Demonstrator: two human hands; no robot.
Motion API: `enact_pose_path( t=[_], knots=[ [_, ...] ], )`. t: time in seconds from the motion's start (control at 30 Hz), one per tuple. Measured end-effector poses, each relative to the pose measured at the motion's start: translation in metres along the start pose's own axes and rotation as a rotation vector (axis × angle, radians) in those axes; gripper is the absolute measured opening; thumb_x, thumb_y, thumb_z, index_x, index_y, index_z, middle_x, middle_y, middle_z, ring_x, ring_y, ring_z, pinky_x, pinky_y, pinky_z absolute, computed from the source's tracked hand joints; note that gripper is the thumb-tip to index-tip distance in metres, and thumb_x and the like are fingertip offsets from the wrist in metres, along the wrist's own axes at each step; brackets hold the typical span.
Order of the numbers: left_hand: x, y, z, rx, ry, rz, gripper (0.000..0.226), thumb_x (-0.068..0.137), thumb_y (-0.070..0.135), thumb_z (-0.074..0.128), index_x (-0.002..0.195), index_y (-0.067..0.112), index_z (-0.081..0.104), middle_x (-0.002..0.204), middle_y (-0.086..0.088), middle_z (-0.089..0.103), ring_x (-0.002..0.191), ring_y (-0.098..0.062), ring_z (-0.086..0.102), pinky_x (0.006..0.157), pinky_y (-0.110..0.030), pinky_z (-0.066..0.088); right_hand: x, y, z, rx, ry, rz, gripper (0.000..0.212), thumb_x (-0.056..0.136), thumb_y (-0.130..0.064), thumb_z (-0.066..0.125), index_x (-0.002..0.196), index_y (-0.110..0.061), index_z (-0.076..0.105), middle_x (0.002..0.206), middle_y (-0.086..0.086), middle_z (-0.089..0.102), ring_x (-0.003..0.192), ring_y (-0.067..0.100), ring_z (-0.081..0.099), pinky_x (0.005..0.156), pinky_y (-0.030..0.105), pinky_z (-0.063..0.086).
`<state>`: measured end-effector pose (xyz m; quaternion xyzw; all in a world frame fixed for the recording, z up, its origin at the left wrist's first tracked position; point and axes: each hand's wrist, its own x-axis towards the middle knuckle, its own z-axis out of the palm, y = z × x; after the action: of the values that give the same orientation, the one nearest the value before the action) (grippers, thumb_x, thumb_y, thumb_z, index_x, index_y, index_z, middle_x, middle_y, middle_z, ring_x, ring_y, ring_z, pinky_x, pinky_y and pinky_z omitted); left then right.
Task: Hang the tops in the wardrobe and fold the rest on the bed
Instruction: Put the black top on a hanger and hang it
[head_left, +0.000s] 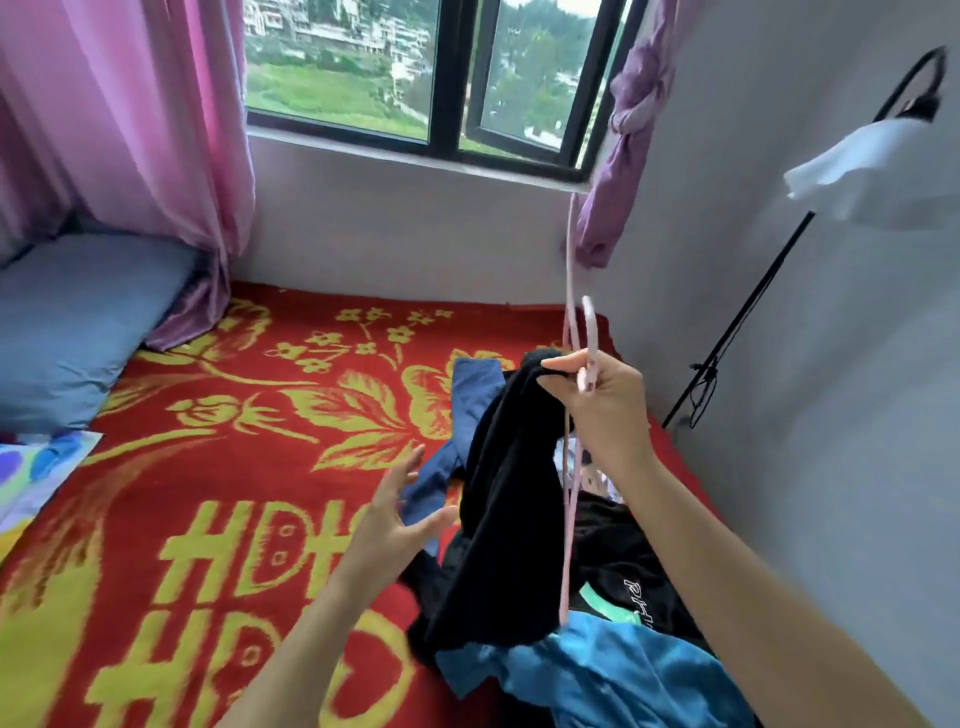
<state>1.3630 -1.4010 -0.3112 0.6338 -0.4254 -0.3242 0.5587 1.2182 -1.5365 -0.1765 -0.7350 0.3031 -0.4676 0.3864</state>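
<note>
My right hand (602, 402) pinches a pink plastic hanger (571, 312) together with the edge of a black top (511, 499), which hangs down from it over the bed. My left hand (387, 512) hovers just left of the black top, fingers spread and holding nothing. Under the hanging top a pile of clothes lies on the red and yellow blanket (234, 467): a navy garment (467, 400), a black garment with white lettering (631, 571) and a bright blue one (613, 670). The wardrobe is out of view.
A blue pillow (72, 322) lies at the bed's far left below pink curtains (130, 130). The window (431, 73) is straight ahead. On the right, a grey wall with a black stand (743, 317) holding a white cloth (867, 171).
</note>
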Motion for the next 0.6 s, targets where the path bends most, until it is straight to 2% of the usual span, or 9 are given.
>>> enact_pose_path(
  t=[0.07, 0.13, 0.2, 0.27, 0.33, 0.37, 0.43, 0.53, 0.6],
  knots=[
    [0.001, 0.026, 0.0, -0.027, -0.08, 0.078, 0.099, 0.05, 0.076, 0.067, 0.133, 0.052, 0.02, 0.131, 0.033, 0.032, 0.118, 0.02, 0.034, 0.09, -0.009, 0.037, -0.012, -0.017, 0.016, 0.04, -0.076, -0.015, 0.017, 0.075, 0.011, 0.068, 0.069, -0.005, 0.067, 0.066, 0.023, 0.062, 0.064, 0.022, 0.054, 0.065, 0.036, 0.047],
    [-0.001, 0.045, 0.0, -0.093, -0.081, 0.132, 0.086, 0.056, 0.063, 0.065, 0.128, 0.053, 0.018, 0.128, 0.032, 0.033, 0.11, 0.025, 0.039, 0.084, -0.004, 0.039, -0.021, -0.03, 0.027, 0.113, -0.193, -0.011, 0.031, 0.074, 0.015, 0.067, 0.066, -0.014, 0.065, 0.065, 0.005, 0.064, 0.064, 0.016, 0.059, 0.066, 0.03, 0.05],
    [-0.006, 0.057, -0.005, -0.2, 0.052, 0.147, 0.082, 0.058, 0.071, 0.06, 0.128, 0.049, 0.024, 0.125, 0.028, 0.038, 0.106, 0.024, 0.045, 0.081, -0.003, 0.041, -0.027, -0.038, 0.028, 0.227, -0.319, 0.013, 0.038, 0.07, 0.024, 0.063, 0.064, -0.014, 0.066, 0.06, -0.009, 0.064, 0.058, 0.003, 0.06, 0.06, 0.015, 0.048],
    [-0.009, 0.053, -0.02, -0.2, 0.249, 0.116, 0.096, 0.052, 0.092, 0.046, 0.134, 0.044, 0.029, 0.136, 0.017, 0.041, 0.119, 0.011, 0.043, 0.093, -0.011, 0.039, -0.029, -0.043, 0.024, 0.298, -0.386, 0.039, 0.047, 0.067, 0.028, 0.061, 0.054, -0.017, 0.069, 0.056, -0.01, 0.064, 0.053, 0.0, 0.059, 0.056, 0.01, 0.044],
    [-0.009, 0.042, -0.041, -0.052, 0.35, 0.055, 0.101, 0.054, 0.089, 0.045, 0.14, 0.039, 0.031, 0.145, 0.007, 0.036, 0.133, -0.009, 0.034, 0.107, -0.033, 0.034, -0.029, -0.048, 0.021, 0.325, -0.411, 0.049, 0.054, 0.066, 0.028, 0.062, 0.048, -0.022, 0.069, 0.056, -0.009, 0.065, 0.054, 0.001, 0.06, 0.057, 0.01, 0.046],
    [-0.009, 0.038, -0.051, 0.003, 0.333, 0.017, 0.098, 0.057, 0.082, 0.05, 0.141, 0.037, 0.031, 0.145, 0.005, 0.036, 0.134, -0.012, 0.033, 0.108, -0.037, 0.032, -0.028, -0.052, 0.019, 0.349, -0.416, 0.051, 0.053, 0.066, 0.028, 0.061, 0.047, -0.022, 0.069, 0.057, -0.007, 0.066, 0.055, 0.002, 0.061, 0.057, 0.012, 0.047],
    [-0.012, 0.035, -0.063, -0.062, 0.199, -0.035, 0.093, 0.059, 0.073, 0.065, 0.139, 0.037, 0.034, 0.139, 0.006, 0.044, 0.123, -0.008, 0.047, 0.098, -0.029, 0.041, -0.024, -0.061, 0.015, 0.415, -0.434, 0.03, 0.052, 0.065, 0.029, 0.059, 0.049, -0.02, 0.07, 0.059, -0.004, 0.067, 0.057, 0.006, 0.064, 0.06, 0.015, 0.052],
    [-0.017, 0.035, -0.07, -0.265, 0.034, -0.156, 0.102, 0.037, 0.079, 0.074, 0.125, 0.035, 0.048, 0.119, 0.011, 0.06, 0.095, -0.001, 0.065, 0.07, -0.015, 0.05, -0.013, -0.07, 0.011, 0.515, -0.446, -0.009, 0.052, 0.065, 0.03, 0.057, 0.051, -0.018, 0.07, 0.056, -0.003, 0.066, 0.052, 0.007, 0.063, 0.055, 0.015, 0.051],
    [-0.019, 0.028, -0.07, -0.301, -0.033, -0.215, 0.097, 0.032, 0.073, 0.079, 0.116, 0.03, 0.058, 0.112, 0.004, 0.067, 0.096, -0.01, 0.067, 0.069, -0.02, 0.051, -0.006, -0.073, 0.006, 0.583, -0.44, -0.005, 0.05, 0.066, 0.027, 0.057, 0.051, -0.018, 0.069, 0.052, -0.002, 0.064, 0.046, 0.007, 0.061, 0.048, 0.015, 0.049]
  ],
)
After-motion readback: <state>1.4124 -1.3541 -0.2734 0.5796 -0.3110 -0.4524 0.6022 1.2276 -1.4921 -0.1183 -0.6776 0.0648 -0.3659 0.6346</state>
